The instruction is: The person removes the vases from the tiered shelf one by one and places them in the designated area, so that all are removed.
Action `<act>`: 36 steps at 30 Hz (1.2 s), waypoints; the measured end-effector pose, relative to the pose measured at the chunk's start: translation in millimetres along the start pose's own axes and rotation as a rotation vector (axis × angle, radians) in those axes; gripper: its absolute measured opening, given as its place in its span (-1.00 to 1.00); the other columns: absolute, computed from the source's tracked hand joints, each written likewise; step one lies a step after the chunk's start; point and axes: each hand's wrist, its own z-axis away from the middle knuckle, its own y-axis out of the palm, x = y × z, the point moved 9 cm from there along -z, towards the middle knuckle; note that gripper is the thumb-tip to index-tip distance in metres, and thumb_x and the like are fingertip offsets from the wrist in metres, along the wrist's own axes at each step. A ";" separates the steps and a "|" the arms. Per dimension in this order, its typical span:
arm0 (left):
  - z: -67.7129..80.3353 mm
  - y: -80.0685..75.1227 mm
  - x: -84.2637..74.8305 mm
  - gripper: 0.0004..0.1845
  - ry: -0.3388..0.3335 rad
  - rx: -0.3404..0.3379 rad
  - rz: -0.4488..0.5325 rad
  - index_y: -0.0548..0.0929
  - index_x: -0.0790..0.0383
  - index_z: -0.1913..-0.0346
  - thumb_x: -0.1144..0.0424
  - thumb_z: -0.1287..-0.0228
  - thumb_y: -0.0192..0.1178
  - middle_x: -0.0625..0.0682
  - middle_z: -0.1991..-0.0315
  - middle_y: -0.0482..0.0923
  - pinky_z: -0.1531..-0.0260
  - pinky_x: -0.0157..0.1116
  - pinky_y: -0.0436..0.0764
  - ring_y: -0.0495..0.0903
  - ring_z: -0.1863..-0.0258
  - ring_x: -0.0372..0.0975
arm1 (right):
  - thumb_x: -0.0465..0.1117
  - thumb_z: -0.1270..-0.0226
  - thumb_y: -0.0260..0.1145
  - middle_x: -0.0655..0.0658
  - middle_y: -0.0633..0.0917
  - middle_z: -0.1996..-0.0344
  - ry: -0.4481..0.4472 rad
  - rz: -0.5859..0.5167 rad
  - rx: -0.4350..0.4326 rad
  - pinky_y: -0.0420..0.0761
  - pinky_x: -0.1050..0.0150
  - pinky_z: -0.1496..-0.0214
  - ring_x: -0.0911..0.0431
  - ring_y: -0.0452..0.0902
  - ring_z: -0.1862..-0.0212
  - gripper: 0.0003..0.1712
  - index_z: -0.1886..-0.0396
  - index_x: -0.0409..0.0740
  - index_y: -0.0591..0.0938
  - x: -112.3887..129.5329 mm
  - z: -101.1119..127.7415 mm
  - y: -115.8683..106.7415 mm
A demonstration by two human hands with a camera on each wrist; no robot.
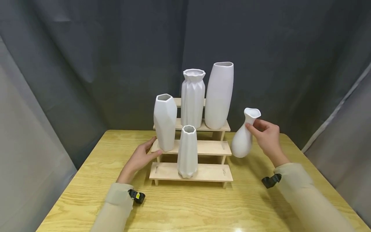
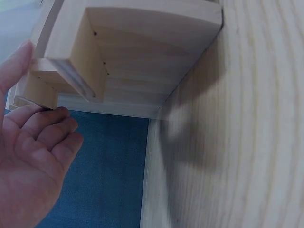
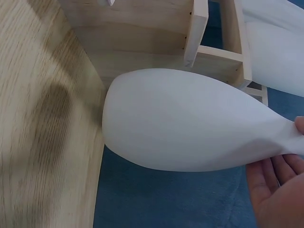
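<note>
A pale wooden table (image 1: 95,180) carries a three-tier wooden stand (image 1: 203,172) near its far edge, holding four white vases (two on top, one on each lower step). The person's left hand (image 1: 140,158) rests open against the stand's left end, probably steadying it. The right hand (image 1: 268,137) pinches the neck of a bulbous white vase (image 1: 242,140), tilted off the stand's right end. Whether its base touches the table is hard to tell.
</note>
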 end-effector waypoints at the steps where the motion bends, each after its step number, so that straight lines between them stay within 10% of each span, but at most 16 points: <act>1: -1.5 1.0 4.5 -0.19 0.001 -0.003 0.005 0.09 0.39 -0.52 0.13 -0.40 0.25 0.23 -0.52 0.02 -0.42 0.00 0.12 0.03 -0.49 0.07 | 0.07 -0.26 0.44 -0.06 0.72 0.20 -0.002 0.003 0.000 0.50 0.47 0.20 0.20 0.51 0.14 -0.46 -0.02 -0.27 0.72 -0.8 -0.4 1.4; 9: -13.5 6.4 33.0 -0.10 0.027 -0.016 0.002 0.11 0.26 -0.55 -0.08 -0.34 0.27 0.11 -0.54 0.04 -0.43 -0.01 0.14 0.04 -0.49 -0.01 | 0.09 -0.26 0.43 -0.15 0.74 0.15 -0.013 0.009 -0.010 0.52 0.49 0.20 0.22 0.55 0.13 -0.46 -0.01 -0.26 0.73 -8.4 -9.7 11.1; 20: -15.3 -2.5 12.4 -0.15 0.020 -0.018 0.003 0.09 0.28 -0.54 0.04 -0.37 0.27 0.17 -0.53 0.02 -0.43 -0.01 0.13 0.04 -0.49 0.03 | 0.22 -0.27 0.36 -0.18 0.69 0.01 -0.006 0.027 0.023 0.56 0.52 0.18 0.06 0.55 0.01 -0.35 -0.11 -0.21 0.68 -3.5 -34.5 22.7; 36: -11.3 1.8 31.7 -0.07 -0.017 -0.027 0.013 0.11 0.17 -0.56 -0.15 -0.29 0.28 0.08 -0.54 0.04 -0.42 -0.03 0.16 0.08 -0.48 -0.01 | 0.08 -0.31 0.39 -0.25 0.70 0.07 -0.037 -0.007 0.072 0.59 0.55 0.33 0.03 0.57 0.05 -0.46 -0.05 -0.27 0.69 -23.4 -53.9 49.1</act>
